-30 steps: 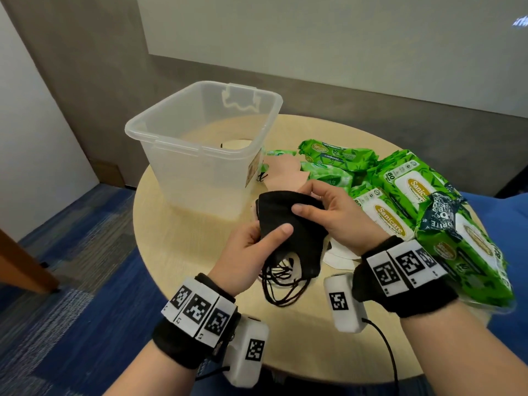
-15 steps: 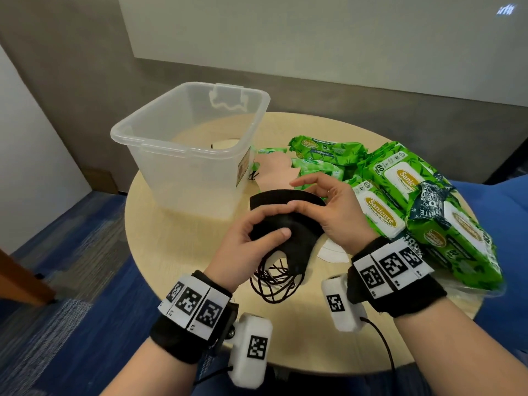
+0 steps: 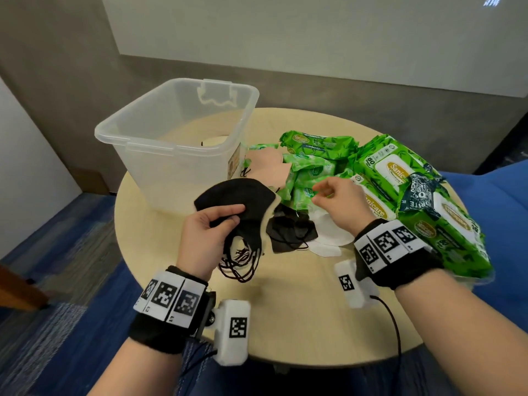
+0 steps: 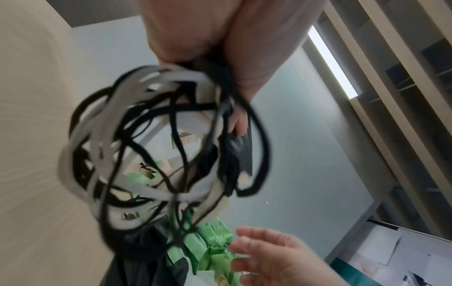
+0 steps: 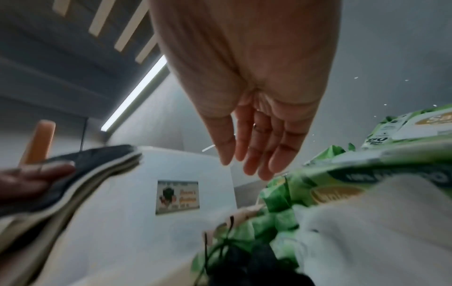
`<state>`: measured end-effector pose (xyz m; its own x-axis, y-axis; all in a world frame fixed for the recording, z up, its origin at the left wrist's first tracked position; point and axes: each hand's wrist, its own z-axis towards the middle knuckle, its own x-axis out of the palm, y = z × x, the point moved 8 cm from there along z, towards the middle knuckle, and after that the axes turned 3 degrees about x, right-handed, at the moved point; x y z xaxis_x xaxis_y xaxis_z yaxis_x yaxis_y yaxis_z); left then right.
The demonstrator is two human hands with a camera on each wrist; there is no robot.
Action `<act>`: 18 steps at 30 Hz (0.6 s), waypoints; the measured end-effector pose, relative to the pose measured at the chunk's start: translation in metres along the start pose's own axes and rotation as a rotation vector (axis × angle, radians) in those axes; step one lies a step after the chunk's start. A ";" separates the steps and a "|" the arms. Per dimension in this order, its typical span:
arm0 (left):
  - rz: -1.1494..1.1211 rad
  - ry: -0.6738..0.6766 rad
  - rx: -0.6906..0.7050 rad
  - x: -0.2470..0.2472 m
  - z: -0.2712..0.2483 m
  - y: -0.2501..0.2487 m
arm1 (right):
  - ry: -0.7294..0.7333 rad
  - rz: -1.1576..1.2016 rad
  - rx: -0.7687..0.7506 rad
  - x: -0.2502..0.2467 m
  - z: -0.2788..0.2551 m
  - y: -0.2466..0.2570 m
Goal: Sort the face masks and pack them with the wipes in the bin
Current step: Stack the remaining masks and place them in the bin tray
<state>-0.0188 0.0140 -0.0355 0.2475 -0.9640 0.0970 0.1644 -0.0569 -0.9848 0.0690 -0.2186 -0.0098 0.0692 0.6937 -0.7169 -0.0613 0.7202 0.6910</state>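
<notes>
My left hand [image 3: 217,221] pinches a stack of face masks [image 3: 243,201], black on top with pale ones beneath, just in front of the clear plastic bin [image 3: 137,132]. Their ear loops [image 4: 156,147] dangle in a tangle under the hand. My right hand [image 3: 334,195] hovers with relaxed fingers [image 5: 254,154] and holds nothing, above more masks on the table: a black one [image 3: 291,232], white ones [image 3: 331,238] and peach ones [image 3: 268,164]. Green wipe packs [image 3: 414,201] are heaped at the right. The bin holds one pale mask [image 3: 214,140].
The round wooden table [image 3: 300,310] has bare surface near me and to the left of the bin. Blue carpet lies below on the left, and a blue seat [image 3: 497,212] stands past the wipes at the right.
My right hand has let go of the mask stack and moved right, over the loose masks and wipes. My left hand has carried the stack left, nearer the bin.
</notes>
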 end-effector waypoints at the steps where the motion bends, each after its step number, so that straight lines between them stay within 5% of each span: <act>1: 0.005 -0.018 0.004 -0.003 0.001 0.001 | 0.048 -0.072 0.013 0.008 0.000 -0.003; 7: 0.029 -0.053 -0.009 -0.009 0.002 0.008 | 0.423 -0.447 0.029 0.075 -0.009 -0.018; 14: 0.032 -0.063 -0.017 -0.014 0.003 0.012 | 0.499 -0.731 0.067 0.107 -0.002 -0.022; 18: 0.035 -0.056 -0.027 -0.016 0.004 0.015 | 0.437 -0.694 0.036 0.109 -0.001 -0.007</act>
<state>-0.0163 0.0298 -0.0508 0.3056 -0.9496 0.0693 0.1290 -0.0308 -0.9912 0.0759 -0.1476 -0.0930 -0.3150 0.0347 -0.9484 -0.1144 0.9907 0.0742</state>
